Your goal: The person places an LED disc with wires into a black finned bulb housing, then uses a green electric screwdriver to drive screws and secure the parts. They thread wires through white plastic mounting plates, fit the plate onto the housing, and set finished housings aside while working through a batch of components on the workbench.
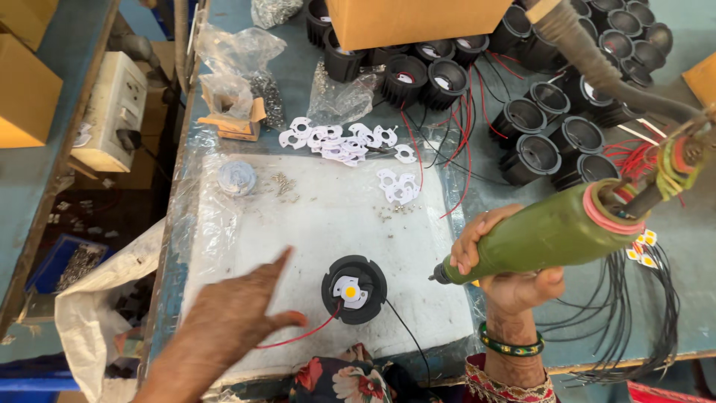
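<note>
- Head view: the right hand [501, 269] is clenched round a green electric screwdriver [548, 233], a smooth tapering cylinder with pink rubber bands near its rear end and a thick grey cable rising from it. Its metal tip points left, near the housing but apart from it.
- The left hand [242, 313] lies released, fingers stretched flat and pointing up-right over the white mat [328, 213]; it holds nothing. Its thumb lies near the red wire [302, 337].
- The housing [354, 289], a round black ribbed part, sits on the mat near its front edge, between the two hands. In its middle lies a white plate with a small yellow disc. A red wire and a black wire [406, 332] trail from it towards the person.
- Farther back on the mat lie thin white flat plates [335, 142] in loose heaps, with small screws [283, 183] scattered beside them.
- Many more black housings [548, 123], hollow and cup-shaped, stand crowded at the back right with red and black wires tangled among them.
- A brown cardboard box [414, 19] stands at the far edge; crumpled clear plastic bags [239, 56] lie left of it.
</note>
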A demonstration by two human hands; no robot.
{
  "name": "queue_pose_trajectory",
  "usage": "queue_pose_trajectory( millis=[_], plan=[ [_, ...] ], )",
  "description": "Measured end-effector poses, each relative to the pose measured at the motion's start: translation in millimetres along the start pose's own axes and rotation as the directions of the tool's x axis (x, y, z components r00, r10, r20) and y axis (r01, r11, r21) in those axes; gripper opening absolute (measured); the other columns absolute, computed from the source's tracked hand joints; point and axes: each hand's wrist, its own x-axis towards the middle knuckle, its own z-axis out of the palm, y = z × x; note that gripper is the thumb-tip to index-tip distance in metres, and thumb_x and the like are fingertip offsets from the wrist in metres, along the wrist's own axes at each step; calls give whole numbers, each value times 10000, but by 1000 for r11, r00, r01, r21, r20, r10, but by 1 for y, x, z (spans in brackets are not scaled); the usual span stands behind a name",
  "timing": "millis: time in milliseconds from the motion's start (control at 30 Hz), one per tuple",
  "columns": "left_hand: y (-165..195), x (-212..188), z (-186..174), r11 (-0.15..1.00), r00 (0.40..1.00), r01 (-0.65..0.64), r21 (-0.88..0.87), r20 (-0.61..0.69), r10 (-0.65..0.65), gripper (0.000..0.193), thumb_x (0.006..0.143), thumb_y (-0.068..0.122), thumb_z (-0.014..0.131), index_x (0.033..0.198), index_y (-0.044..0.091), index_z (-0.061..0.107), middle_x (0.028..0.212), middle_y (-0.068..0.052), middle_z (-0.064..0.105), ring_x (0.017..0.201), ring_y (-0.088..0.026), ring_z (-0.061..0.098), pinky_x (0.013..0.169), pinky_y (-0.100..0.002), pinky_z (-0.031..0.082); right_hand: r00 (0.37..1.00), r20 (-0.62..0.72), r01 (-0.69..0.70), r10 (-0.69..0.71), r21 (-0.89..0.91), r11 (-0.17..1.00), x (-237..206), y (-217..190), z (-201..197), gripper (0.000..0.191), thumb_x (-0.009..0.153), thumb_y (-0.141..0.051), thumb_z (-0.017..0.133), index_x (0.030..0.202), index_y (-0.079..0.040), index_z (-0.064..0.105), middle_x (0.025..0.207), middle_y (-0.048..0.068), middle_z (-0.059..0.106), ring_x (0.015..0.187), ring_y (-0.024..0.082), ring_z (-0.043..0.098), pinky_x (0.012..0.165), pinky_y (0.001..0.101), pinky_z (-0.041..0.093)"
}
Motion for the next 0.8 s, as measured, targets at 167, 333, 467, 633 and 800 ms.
queue_pose_trajectory(
  millis=[167,333,467,633,800],
  plan=[
    [22,28,42,975,994,-98,-202,-57,88,626,964,551,501,1484,207,441,1239,-58,717,1100,-277,689,906,-425,562,1000,-19,8,-8,-8,1000,1,8,10,941,809,-848,628,1078,46,503,690,148,540,609,238,547,563,408,487],
    [23,62,39,941,931,-338,-11,-151,332,397,1027,339,467,1379,174,544,1082,-90,720,957,-310,708,739,-457,583,1000,5,-10,10,14,1000,-8,3,10,936,808,-843,632,1074,45,508,744,153,546,609,232,545,576,402,488],
    [34,94,26,836,815,-521,174,-190,547,384,955,204,513,1329,201,601,953,-70,709,933,-294,705,685,-460,583,1000,7,-11,11,25,1000,-9,2,9,926,808,-835,636,1076,41,501,751,149,537,611,229,539,585,403,494],
    [44,76,32,887,826,-457,72,-336,453,412,907,206,587,1315,213,637,956,-63,677,933,-274,698,754,-441,569,1000,-8,12,-12,-18,1000,-18,-3,6,944,809,-854,618,1068,46,500,718,144,535,578,219,537,556,389,482],
    [36,68,38,927,920,-358,-109,-213,330,291,933,221,612,1212,258,684,1031,-45,649,979,-247,680,789,-415,572,1000,-8,26,-27,-29,999,-17,-10,-2,926,817,-849,610,1065,36,497,669,137,533,537,212,537,556,400,490]
  ],
)
